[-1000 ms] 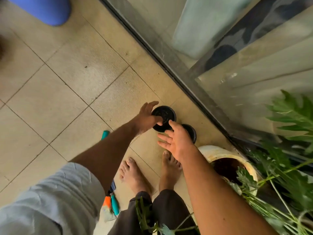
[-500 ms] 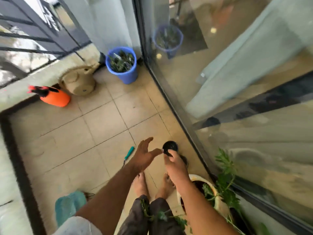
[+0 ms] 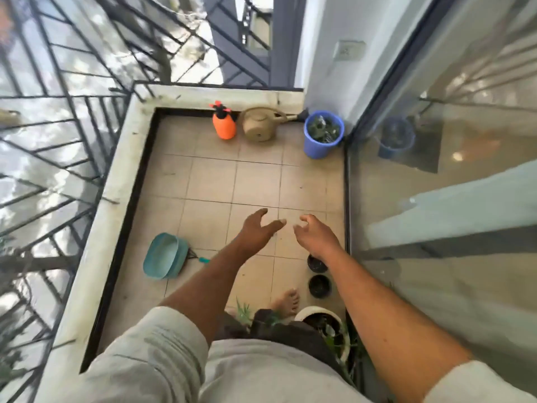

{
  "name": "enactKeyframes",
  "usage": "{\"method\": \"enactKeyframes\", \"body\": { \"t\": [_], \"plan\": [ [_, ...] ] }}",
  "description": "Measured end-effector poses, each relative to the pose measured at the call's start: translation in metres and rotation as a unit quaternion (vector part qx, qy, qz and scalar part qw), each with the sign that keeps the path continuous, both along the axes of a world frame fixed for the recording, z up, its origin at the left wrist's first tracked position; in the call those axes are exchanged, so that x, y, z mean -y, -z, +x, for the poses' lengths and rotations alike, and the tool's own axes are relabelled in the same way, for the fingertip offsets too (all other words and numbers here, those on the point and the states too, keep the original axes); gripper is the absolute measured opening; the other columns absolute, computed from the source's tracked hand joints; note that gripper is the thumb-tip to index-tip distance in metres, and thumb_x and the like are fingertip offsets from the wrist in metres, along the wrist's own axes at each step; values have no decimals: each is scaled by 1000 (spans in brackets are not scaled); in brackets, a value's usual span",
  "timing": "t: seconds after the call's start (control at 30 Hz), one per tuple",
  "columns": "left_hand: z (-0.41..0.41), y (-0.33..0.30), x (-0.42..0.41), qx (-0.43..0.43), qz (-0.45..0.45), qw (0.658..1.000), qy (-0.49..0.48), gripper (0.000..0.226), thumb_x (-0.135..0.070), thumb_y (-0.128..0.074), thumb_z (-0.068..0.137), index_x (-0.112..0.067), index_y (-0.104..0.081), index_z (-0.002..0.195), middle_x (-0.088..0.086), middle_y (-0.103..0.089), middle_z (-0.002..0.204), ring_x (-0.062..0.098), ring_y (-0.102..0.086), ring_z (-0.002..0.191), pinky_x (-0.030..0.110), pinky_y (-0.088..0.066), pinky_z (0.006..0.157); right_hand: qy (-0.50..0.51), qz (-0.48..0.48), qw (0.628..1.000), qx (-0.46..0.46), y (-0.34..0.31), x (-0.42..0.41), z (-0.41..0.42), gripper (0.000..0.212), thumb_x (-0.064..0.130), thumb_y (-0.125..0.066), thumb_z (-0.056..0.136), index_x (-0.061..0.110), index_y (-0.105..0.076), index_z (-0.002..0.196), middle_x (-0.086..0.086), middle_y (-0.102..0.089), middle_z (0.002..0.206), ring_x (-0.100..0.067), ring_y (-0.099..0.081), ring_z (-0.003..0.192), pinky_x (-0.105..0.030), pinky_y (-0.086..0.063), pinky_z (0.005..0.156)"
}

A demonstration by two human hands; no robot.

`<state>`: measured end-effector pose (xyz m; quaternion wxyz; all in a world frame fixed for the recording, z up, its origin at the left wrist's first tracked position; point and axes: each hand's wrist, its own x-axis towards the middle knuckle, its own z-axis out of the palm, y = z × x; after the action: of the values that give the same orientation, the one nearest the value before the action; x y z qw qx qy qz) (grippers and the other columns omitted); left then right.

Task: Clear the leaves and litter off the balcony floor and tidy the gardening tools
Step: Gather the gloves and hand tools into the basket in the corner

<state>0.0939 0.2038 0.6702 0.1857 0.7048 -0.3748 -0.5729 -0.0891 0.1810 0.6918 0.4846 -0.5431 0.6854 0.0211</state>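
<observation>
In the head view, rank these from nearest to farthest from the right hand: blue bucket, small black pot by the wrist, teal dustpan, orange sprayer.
From the right hand:
1. Small black pot, just below the wrist, by the glass door.
2. Blue bucket, far right corner.
3. Teal dustpan, left by the ledge; close to the sprayer in distance.
4. Orange sprayer, far wall.

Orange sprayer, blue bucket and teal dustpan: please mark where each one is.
Orange sprayer point(image 3: 223, 126): head view, middle of its orange body.
Blue bucket point(image 3: 319, 147): head view, front of its outer wall.
Teal dustpan point(image 3: 162, 255): head view, inside of its pan.

Left hand point(image 3: 257, 228) and right hand point(image 3: 315, 235) empty over tiled floor point(image 3: 212, 181); 2 black pots point(image 3: 319, 276) below
</observation>
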Motion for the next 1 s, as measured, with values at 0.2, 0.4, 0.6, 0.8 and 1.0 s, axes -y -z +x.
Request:
{"method": "enactKeyframes", "body": {
  "t": [0.2, 0.4, 0.6, 0.8, 1.0],
  "plan": [
    [89, -20, -65, 18, -4, 996, -93, 86, -61, -70, 95, -21, -39, 164, 6, -35, 170, 25, -35, 155, 36, -30, 119, -110, -17, 994, 10, -19, -23, 80, 55, 53, -49, 102, 28, -49, 150, 0, -62, 142, -21, -59, 123, -32, -43, 93],
    [171, -31, -157, 3, 23, 983, -182, 83, -65, -67, 96, -27, -36, 163, 6, -37, 167, 29, -39, 152, 40, -34, 115, -145, -19, 989, 31, -21, -73, 157, 53, 54, -52, 99, 31, -51, 147, 5, -62, 122, -17, -62, 109, -44, -54, 101],
    [237, -31, -264, -17, 15, 960, -278, 80, -61, -65, 99, -20, -38, 161, 3, -47, 153, 26, -48, 138, 38, -39, 112, -171, -1, 984, 43, -15, -131, 225, 53, 53, -55, 96, 30, -54, 144, 0, -59, 138, -23, -62, 117, -51, -59, 96],
    [293, -28, -350, -35, 33, 924, -380, 87, -87, -65, 77, -32, -56, 143, -4, -54, 148, 22, -51, 133, 56, -44, 115, -197, 10, 980, 41, -14, -179, 285, 49, 49, -54, 98, 33, -54, 144, 0, -58, 139, -22, -62, 113, -48, -60, 94],
    [325, -24, -368, -69, 44, 897, -434, 49, -66, -57, 101, -29, -57, 132, 0, -50, 135, 27, -52, 125, 54, -49, 109, -240, 30, 970, 28, -13, -187, 329, 48, 45, -53, 99, 30, -54, 144, 0, -59, 139, -20, -67, 107, -41, -63, 81]
  ]
}}
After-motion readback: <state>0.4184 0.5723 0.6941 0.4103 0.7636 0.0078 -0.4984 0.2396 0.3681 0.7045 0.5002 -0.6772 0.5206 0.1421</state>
